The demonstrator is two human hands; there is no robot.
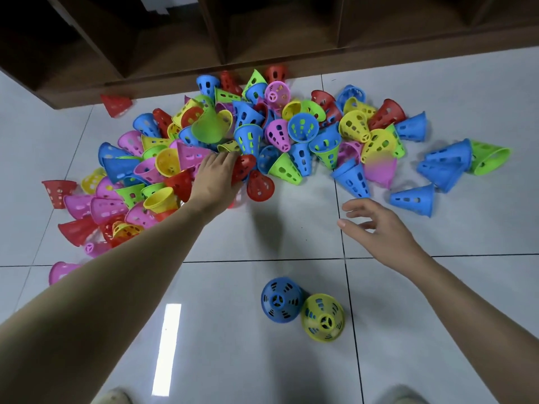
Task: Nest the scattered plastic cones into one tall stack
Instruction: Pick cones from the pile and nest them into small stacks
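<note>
A heap of perforated plastic cones (233, 141) in red, blue, yellow, green and pink sprawls over the tiled floor (233, 360) just before a dark wooden shelf unit (175, 39). The left hand (214, 179) rests on the heap's near edge, fingertips on a red cone (243, 167); its palm side is hidden, so any grip is unclear. Nearer than the heap, the right hand (376, 225) hovers, fingers spread and holding nothing. Nearest stand an upright blue cone (281, 300) and yellow cone (322, 320), touching.

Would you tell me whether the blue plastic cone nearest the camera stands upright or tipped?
Upright: the blue plastic cone rests on its wide rim, narrow end facing up.
</note>
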